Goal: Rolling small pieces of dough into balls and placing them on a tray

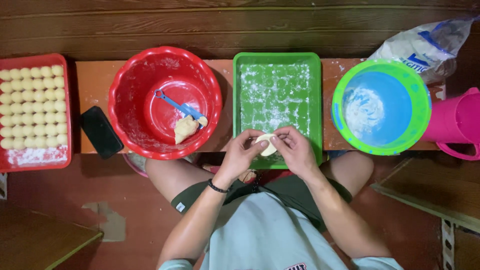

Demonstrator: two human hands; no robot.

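Note:
My left hand (241,152) and my right hand (295,150) meet over the near edge of a green tray (314,100) dusted with flour. Between their fingertips they pinch a small pale piece of dough (268,145). A black band circles my left wrist. To the left stands a red basin (125,90) holding a lump of yellowish dough (185,128) and a blue scraper (177,106).
At the far left a red tray (35,160) carries several rows of small dough balls. A black phone (101,131) lies beside the basin. On the right are a blue bowl with a green rim (422,107), a flour bag (425,47) and a pink jug (460,122).

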